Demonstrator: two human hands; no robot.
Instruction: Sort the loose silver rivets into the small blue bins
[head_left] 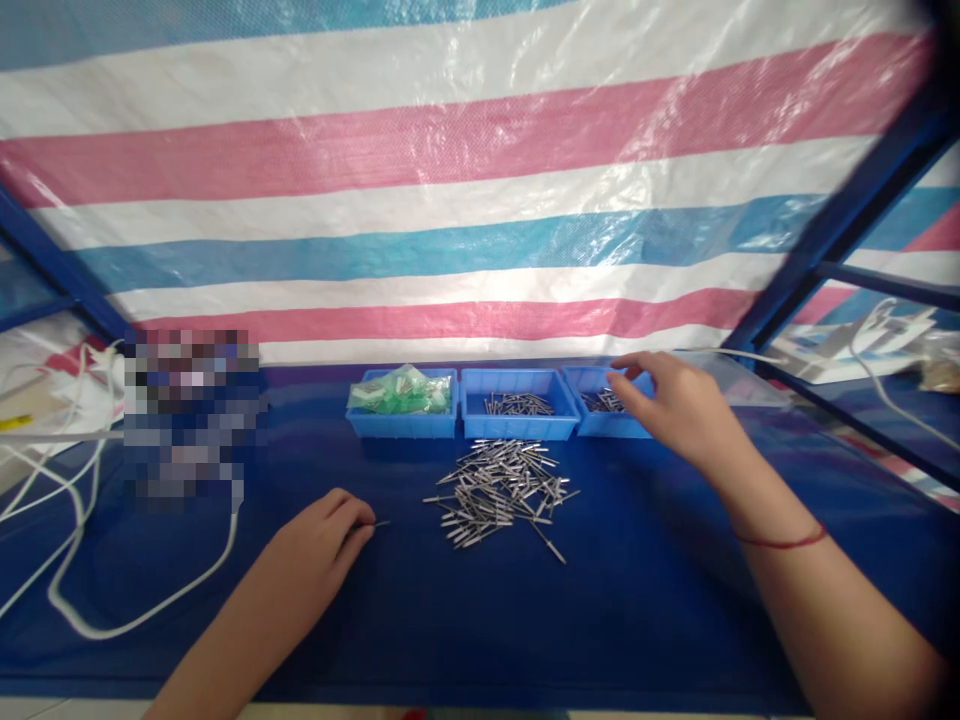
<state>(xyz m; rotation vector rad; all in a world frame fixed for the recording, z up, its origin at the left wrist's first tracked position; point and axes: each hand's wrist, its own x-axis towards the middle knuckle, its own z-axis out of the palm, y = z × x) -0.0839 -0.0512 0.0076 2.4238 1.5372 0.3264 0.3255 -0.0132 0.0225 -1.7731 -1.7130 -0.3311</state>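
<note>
The left hand (322, 540) rests on the blue counter (637, 600), just left of the pile of pins (502, 490), curled shut with thumb and fingers pinching a single pin (379, 523) whose thin tip pokes out toward the pile. The right hand (675, 405) hangs open behind the pile and to its right, fingers loosely spread and bent over the right tray (600, 427); whether the fingertips touch the metal pieces inside cannot be told. A red string (780, 540) circles that wrist. Directly behind the pile stands the middle tray (517, 430), also holding metal pins, and behind the pile to its left the left tray (401, 425) holds small green bags (401, 390). The three blue trays sit side by side in a row, walls touching. Well left of the pile, a white cable (150, 605) loops across the counter below a blurred-out block (191, 410). Far behind the pile hangs a striped tarp (450, 200) in pink, white and blue, with blue frame bars (825, 230) slanting up behind the pile's right side.
</note>
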